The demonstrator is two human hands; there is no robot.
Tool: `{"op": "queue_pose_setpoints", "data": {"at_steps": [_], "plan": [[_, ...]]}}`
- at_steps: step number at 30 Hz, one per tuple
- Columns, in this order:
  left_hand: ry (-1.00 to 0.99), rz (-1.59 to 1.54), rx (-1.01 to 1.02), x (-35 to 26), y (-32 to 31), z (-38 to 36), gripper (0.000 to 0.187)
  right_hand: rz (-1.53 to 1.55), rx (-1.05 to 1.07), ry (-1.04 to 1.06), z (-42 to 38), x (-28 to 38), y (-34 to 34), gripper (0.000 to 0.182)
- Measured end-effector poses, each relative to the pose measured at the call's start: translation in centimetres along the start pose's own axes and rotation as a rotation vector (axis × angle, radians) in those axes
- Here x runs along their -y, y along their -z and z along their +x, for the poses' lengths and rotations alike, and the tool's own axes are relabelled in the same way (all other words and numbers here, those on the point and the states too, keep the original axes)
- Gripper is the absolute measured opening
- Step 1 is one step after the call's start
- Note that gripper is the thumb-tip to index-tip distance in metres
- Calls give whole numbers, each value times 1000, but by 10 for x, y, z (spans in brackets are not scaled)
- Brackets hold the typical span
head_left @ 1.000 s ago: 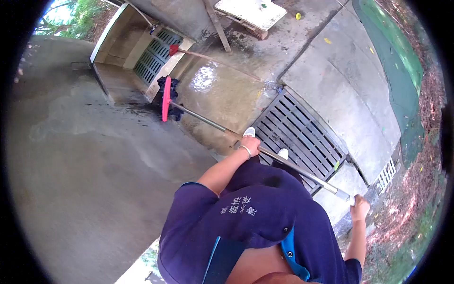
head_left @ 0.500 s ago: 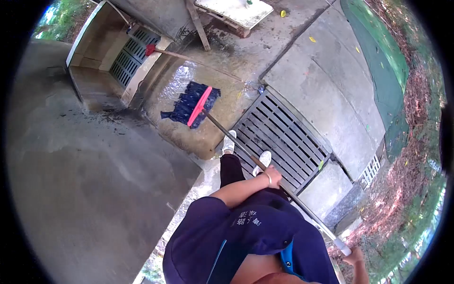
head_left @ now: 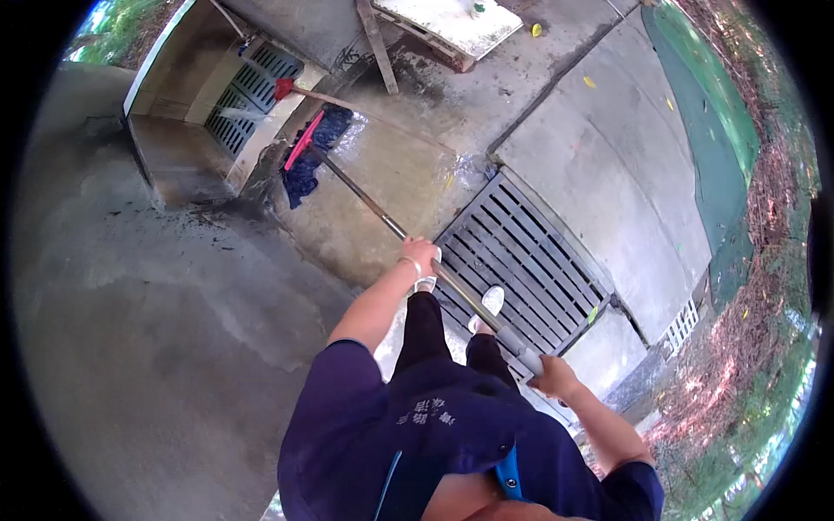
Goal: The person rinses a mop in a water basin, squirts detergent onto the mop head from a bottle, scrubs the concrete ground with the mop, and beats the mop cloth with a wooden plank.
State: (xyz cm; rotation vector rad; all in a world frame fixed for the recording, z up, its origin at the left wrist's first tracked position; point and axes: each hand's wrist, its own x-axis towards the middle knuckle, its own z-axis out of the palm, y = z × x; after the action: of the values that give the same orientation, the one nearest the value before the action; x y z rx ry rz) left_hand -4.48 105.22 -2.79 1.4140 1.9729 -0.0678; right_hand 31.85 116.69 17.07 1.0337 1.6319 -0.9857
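A long mop pole [head_left: 473, 300] runs diagonally from lower right to upper left. My left hand [head_left: 420, 255], with a bracelet at its wrist, is wrapped round the middle of the pole. Near the pole's grey end, my right hand [head_left: 553, 379] grips it too. At the far end, the pink mop head [head_left: 304, 139] with dark wet cloth strips [head_left: 330, 128] lies on the wet concrete, close to the raised edge of the basin.
A tiled basin [head_left: 178, 122] with a slatted grate stands at the upper left. A red-headed tool [head_left: 284, 88] leans over its edge. Under my shoes lies a floor grate [head_left: 521, 252]. A white board [head_left: 460, 26] is at the top, and green netting [head_left: 708, 148] lies right.
The mop head has moved up and left across the floor, towards the basin. Both my hands have moved forward and left with the pole. Water now shows over the basin's grate.
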Motion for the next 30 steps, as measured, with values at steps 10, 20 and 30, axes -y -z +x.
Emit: {"op": "queue_pose_setpoints", "data": {"at_steps": [10, 20, 30], "plan": [[-463, -162, 184, -182, -48, -50, 36, -82, -176, -146, -126, -179, -64, 36], [-116, 159, -92, -15, -24, 5, 11, 10, -217, 124, -40, 7, 0, 39], [-487, -354, -71, -185, -41, -71, 29, -413, -367, -185, -172, -146, -2, 34]]}}
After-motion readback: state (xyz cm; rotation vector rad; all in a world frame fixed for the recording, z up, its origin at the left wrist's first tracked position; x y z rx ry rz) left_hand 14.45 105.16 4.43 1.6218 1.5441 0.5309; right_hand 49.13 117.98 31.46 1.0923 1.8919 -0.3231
